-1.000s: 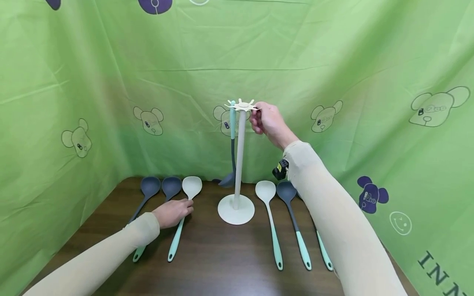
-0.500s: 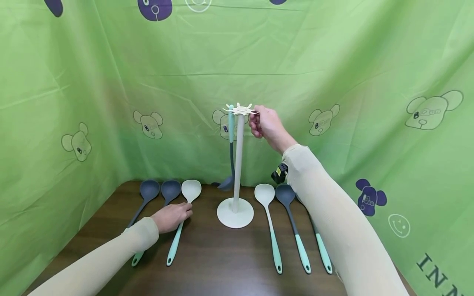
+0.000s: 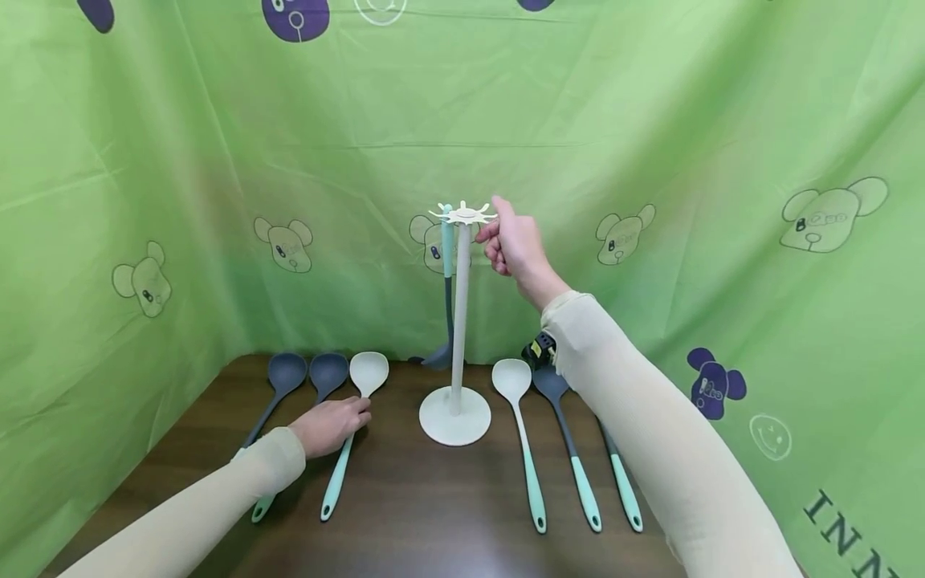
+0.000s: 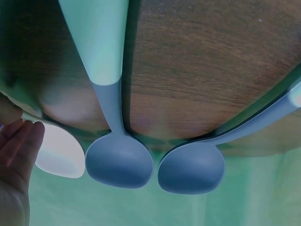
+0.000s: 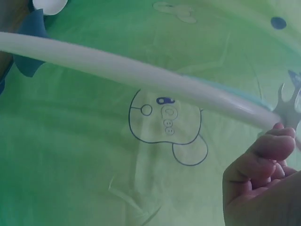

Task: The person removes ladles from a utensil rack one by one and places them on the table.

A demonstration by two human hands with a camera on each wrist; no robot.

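My left hand (image 3: 328,425) pinches the neck of a white ladle (image 3: 369,373) with a mint handle, which lies on the wooden table. In the left wrist view its thumb and fingers come together at the top of the white bowl (image 4: 61,153). A white rotating utensil stand (image 3: 458,321) rises mid-table with a ring of hooks on top. One dark-blue ladle (image 3: 447,249) hangs from its left side. At the hooks' right edge is my right hand (image 3: 516,249), its index finger extended upward and the other fingers curled, holding nothing.
Two dark-blue ladles (image 3: 287,373) lie left of the white one, partly under my left arm. On the right lie another white ladle (image 3: 511,381), a dark-blue ladle (image 3: 552,384) and one more (image 3: 625,490), half hidden by my sleeve. A green curtain (image 3: 361,273) encloses the table.
My right hand has let go of the hook it pinched; its index finger now points up beside the hooks. The hook ring has turned slightly. My left hand stays at the white ladle.
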